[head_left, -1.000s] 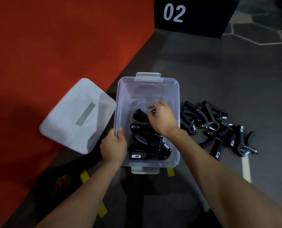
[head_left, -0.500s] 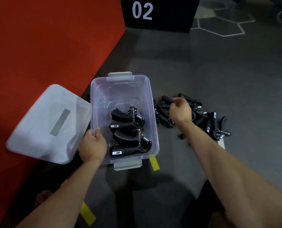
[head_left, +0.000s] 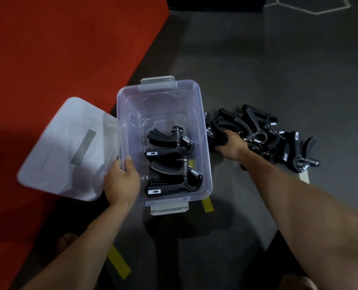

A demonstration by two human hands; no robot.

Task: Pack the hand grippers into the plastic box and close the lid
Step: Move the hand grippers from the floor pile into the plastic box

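Observation:
A clear plastic box (head_left: 194, 88) stands open on the dark floor with two black hand grippers (head_left: 169, 143) lying inside it. My left hand (head_left: 121, 183) grips the box's near left rim. To the right of the box lies a pile of several black hand grippers (head_left: 263, 132). My right hand (head_left: 232, 145) is at the pile's left end, fingers closed around one black hand gripper (head_left: 220, 128) there. The translucent lid (head_left: 65, 147) lies flat to the left of the box, partly on the red mat.
A red mat (head_left: 59, 49) covers the floor at the left. Yellow tape strips (head_left: 118, 262) mark the floor near me and by the box's front corner. A white line (head_left: 304, 177) runs under the pile. Grey latches sit at both ends of the box.
My right hand left the box, went right to the pile and closed on a hand gripper. The camera view swung right. My left hand stayed on the box rim.

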